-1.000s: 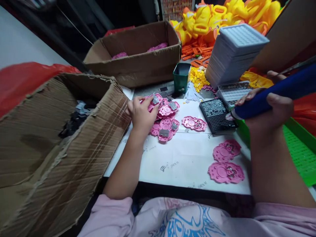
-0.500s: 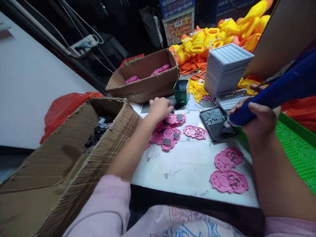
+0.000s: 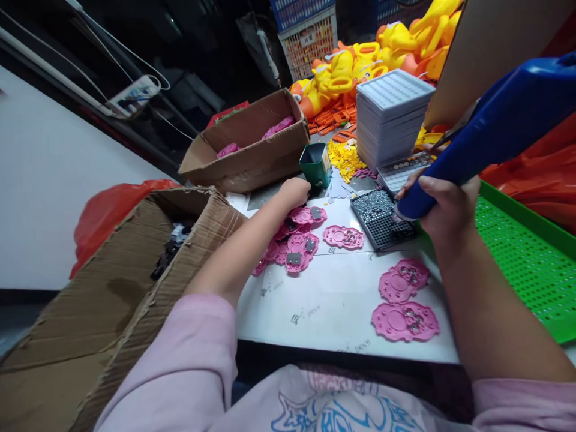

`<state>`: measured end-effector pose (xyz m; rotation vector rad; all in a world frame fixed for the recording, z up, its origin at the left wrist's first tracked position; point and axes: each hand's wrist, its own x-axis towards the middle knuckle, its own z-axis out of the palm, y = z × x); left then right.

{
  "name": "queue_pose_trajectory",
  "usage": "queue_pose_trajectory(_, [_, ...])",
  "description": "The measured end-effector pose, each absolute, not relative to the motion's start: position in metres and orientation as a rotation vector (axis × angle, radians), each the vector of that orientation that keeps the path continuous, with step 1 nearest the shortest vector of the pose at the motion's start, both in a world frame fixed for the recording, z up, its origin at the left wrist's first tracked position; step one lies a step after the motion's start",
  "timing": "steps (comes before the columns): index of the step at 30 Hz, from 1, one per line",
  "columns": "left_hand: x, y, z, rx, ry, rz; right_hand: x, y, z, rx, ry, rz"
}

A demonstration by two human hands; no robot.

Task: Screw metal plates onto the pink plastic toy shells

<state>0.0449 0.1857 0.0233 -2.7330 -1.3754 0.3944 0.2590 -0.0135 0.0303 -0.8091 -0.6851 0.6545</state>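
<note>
In the head view, the pile of pink plastic pieces (image 3: 294, 243) lies on the white sheet (image 3: 333, 300) a little to 12 o'clock of the picture's middle, with small grey blocks sitting on some pieces. These pieces look thin, light and rather stiff, with a smooth face, so they probably slide on each other easily. A pinch at the outer rim seems the safest hold, away from the small parts mounted on them. The left hand (image 3: 294, 192) rests at the 12 o'clock edge of this pile, just beside the green cup (image 3: 315, 165). Its fingers curl down and are hidden behind the knuckles, so it is not possible to tell if they grasp a piece or only touch it. The right hand (image 3: 443, 204), at 3 o'clock, is wrapped fully around the blue power tool (image 3: 495, 126), which looks heavier and needs the whole fist. The tool's tip points down to the black screw tray (image 3: 380, 219). One single pink piece (image 3: 343, 236) lies between pile and tray, and two more pink pieces (image 3: 404, 300) lie at 5 o'clock. A torn cardboard box (image 3: 135, 288) stands at 9 o'clock, and a green perforated tray (image 3: 526, 258) at 3 o'clock.
</note>
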Motion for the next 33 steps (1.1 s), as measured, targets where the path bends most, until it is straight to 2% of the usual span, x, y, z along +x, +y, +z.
queue_pose_trajectory(10, [0.033, 0.175, 0.055, -2.986, -1.499, -0.297, 0.259, -0.014, 0.033, -0.789, -0.655, 0.648])
queue_pose_trajectory(14, [0.03, 0.131, 0.055, -3.407, -1.732, -1.011, 0.26, -0.013, 0.031, -0.774, -0.674, 0.624])
queue_pose_trajectory(16, [0.031, 0.108, 0.052, -3.494, -1.822, -1.238, 0.26, -0.012, 0.029, -0.772, -0.68, 0.62])
queue_pose_trajectory(20, [0.035, 0.076, 0.04, -3.437, -1.761, -1.208, 0.26, -0.011, 0.028, -0.786, -0.683, 0.624])
queue_pose_trajectory(26, [0.042, 0.048, 0.007, -3.291, -0.937, -0.854, 0.259, -0.011, 0.031, -0.78, -0.669, 0.631])
queue_pose_trajectory(33, [0.044, 0.036, -0.016, -3.364, -0.603, -0.583, 0.258, -0.011, 0.029, -0.789, -0.682, 0.624])
